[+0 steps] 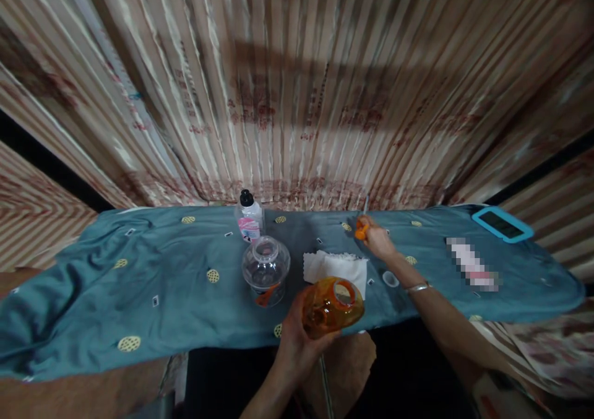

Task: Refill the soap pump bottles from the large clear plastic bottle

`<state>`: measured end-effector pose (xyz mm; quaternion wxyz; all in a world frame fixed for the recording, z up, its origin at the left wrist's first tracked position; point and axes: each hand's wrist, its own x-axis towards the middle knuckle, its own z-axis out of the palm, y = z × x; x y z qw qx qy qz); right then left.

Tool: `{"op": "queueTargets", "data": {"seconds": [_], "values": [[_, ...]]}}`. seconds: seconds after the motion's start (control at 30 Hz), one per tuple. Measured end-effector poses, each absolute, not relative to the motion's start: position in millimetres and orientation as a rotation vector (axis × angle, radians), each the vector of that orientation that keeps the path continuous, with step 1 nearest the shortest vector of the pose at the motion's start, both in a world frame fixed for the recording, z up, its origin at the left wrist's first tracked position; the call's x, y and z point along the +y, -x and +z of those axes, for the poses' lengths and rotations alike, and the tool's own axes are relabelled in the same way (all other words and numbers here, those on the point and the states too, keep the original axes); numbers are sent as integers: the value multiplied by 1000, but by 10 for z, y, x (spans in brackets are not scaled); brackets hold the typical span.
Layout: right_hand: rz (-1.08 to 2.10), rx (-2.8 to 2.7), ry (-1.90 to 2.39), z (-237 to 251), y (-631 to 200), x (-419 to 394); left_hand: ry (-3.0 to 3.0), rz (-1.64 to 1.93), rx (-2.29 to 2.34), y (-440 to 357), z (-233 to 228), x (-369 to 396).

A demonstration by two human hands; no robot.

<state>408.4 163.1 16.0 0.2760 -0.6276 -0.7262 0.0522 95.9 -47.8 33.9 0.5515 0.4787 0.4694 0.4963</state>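
My left hand (294, 338) is closed around an amber see-through jar (320, 320), tilted so its round open mouth shows. It is held over the near edge of the table. Further off to the right, the fingers of my right hand (378, 239) pinch a small orange piece (361, 229) with a thin pale stem pointing up; its exact kind is unclear. Behind the jar lies a white cloth (355, 269). A clear plastic tub (260, 276) stands left of the cloth. Close behind the tub is a bottle with a black cap and pink label (250, 224).
A teal patterned cloth (176, 307) covers the table. Right of the white cloth lies a small clear disc (390, 278). Further right are a pixelated pinkish item (471, 264) and a blue-framed tablet (503, 224). A striped curtain (297, 97) hangs along the back.
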Motion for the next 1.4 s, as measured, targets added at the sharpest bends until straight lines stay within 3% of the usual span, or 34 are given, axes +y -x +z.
{"op": "queueTargets", "data": {"seconds": [0.33, 0.7, 0.8, 1.0, 1.4], "values": [[93, -2195, 1873, -202, -4391, 1709, -1155, 1095, 1108, -975, 501, -468], [348, -1846, 1806, 166, -4300, 1267, -1166, 1102, 1098, -974, 464, -459], [539, -1750, 1658, 320, -4058, 661, -1175, 1086, 1136, -976, 473, -475], [1235, -1530, 1189, 415, -3170, -544, -1226, 1081, 1090, -955, 471, -492], [1201, -1154, 1341, 322, -2539, -622, -1415, 1084, 1210, -695, 127, -754]]}}
